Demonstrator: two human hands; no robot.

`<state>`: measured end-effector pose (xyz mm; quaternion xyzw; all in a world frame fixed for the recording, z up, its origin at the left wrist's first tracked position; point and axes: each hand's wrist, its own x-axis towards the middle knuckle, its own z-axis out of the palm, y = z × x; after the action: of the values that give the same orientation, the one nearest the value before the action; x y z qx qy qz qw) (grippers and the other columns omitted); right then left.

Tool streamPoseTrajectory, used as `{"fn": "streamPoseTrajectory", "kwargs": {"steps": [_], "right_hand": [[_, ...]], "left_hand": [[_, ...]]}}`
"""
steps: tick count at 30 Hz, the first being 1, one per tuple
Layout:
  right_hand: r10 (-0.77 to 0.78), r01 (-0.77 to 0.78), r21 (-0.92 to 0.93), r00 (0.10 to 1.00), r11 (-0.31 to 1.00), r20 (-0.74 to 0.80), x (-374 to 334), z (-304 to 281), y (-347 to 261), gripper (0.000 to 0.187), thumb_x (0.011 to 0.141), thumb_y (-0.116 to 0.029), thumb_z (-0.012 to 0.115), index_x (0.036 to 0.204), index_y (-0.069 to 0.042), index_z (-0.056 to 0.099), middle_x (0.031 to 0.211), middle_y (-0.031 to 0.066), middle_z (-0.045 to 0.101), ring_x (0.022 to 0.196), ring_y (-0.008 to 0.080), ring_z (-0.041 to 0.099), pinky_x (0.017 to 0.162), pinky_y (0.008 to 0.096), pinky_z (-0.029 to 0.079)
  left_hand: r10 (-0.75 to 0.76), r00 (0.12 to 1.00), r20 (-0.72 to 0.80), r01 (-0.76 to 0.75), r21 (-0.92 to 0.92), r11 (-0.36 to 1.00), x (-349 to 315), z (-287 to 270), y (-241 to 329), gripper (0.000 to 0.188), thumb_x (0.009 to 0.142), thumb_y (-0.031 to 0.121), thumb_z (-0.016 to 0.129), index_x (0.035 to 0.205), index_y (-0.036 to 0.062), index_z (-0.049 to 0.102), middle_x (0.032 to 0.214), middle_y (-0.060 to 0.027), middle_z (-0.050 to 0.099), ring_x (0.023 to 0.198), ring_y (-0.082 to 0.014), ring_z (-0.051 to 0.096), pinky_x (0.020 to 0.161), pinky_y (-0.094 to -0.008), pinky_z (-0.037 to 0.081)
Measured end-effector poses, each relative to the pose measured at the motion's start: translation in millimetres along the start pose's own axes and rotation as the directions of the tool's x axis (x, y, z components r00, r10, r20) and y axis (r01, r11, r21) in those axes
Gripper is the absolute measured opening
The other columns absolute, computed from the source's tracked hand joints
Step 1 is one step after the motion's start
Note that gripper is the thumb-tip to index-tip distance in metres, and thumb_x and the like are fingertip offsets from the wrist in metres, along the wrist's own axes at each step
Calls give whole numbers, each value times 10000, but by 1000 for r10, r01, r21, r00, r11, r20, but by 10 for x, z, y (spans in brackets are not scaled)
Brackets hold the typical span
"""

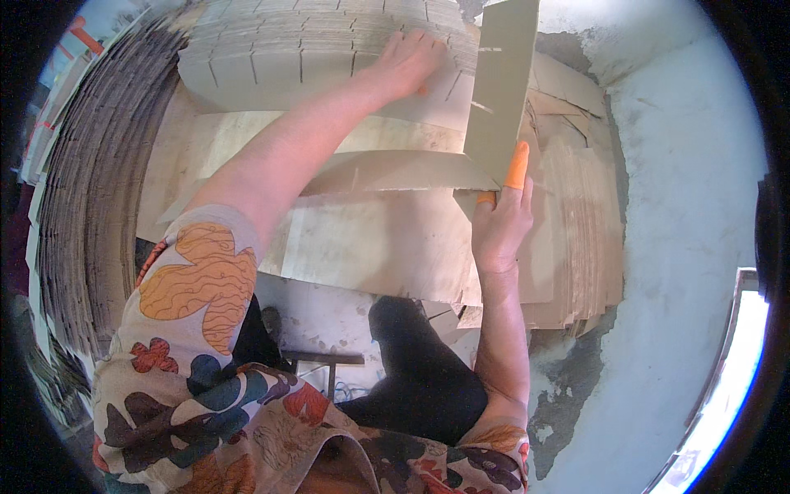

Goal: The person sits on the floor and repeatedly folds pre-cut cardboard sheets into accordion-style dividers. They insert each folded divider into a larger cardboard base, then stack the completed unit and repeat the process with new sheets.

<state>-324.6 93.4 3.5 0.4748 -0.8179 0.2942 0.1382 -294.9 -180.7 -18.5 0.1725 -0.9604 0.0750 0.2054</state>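
Note:
My left hand (411, 64) reaches to the far stack of slotted cardboard strips (304, 62), its fingers curled over the edge of the near strip. A bit of orange shows under that hand. My right hand (504, 226), with orange finger covers on at least two fingers, is closed at the spot where two cardboard pieces meet. One, a slotted cardboard strip (500, 86), stands up tilted above the hand. The other, a curved cardboard strip (395, 171), stretches leftward across the work surface. My right fingertips are partly hidden behind the cardboard.
A pale wooden board (354, 247) lies before me. Tall stacks of cardboard (99, 181) line the left side, and another cardboard stack (588, 230) stands at the right beside the wall (683, 206). Below the board are my legs and a dark metal stand (329, 360).

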Motion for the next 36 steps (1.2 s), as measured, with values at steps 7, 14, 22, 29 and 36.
{"fn": "streamPoseTrajectory", "kwargs": {"steps": [7, 14, 22, 29, 36], "right_hand": [[98, -99, 61, 995, 993, 19, 26, -74, -128, 816, 721, 36, 631, 1432, -168, 288, 1079, 104, 533, 851, 298, 631, 714, 376, 555], [106, -110, 75, 993, 991, 61, 26, -71, -109, 717, 751, 64, 569, 1406, -143, 365, 1032, 100, 559, 876, 263, 624, 750, 345, 522], [59, -66, 79, 994, 995, 87, 5, -7, -73, 712, 726, 96, 574, 1384, -105, 391, 1032, 124, 550, 847, 285, 624, 718, 364, 526], [39, -39, 0, 992, 999, 123, -54, 93, 44, 719, 717, 88, 589, 1384, -67, 372, 992, 135, 534, 798, 305, 615, 679, 391, 518], [53, -54, 12, 994, 998, 98, -62, 18, -24, 801, 717, 84, 552, 1440, -144, 291, 946, 142, 517, 769, 324, 594, 660, 404, 506]], "left_hand": [[41, 999, -14, -42, -47, 998, -56, -133, -62, 250, 748, 134, 662, 982, 72, 601, 943, -66, 613, 978, -262, 551, 845, -387, 477], [79, 997, 11, -74, -238, 968, -200, -373, 90, 203, 744, 173, 682, 934, 139, 620, 763, -90, 603, 777, -285, 608, 652, -437, 501], [132, 981, -145, -176, -357, 917, -375, -486, 323, 126, 747, 139, 659, 838, 96, 583, 710, -93, 585, 746, -276, 594, 604, -410, 493], [111, 961, -254, -237, -543, 806, -513, -668, 556, 123, 758, 137, 651, 805, 60, 569, 684, -98, 574, 733, -253, 586, 588, -376, 472], [-96, 965, 245, 222, -564, 795, -64, -709, -53, 381, 744, 278, 737, 945, 7, 560, 816, -148, 610, 793, -275, 598, 652, -366, 467]]}}
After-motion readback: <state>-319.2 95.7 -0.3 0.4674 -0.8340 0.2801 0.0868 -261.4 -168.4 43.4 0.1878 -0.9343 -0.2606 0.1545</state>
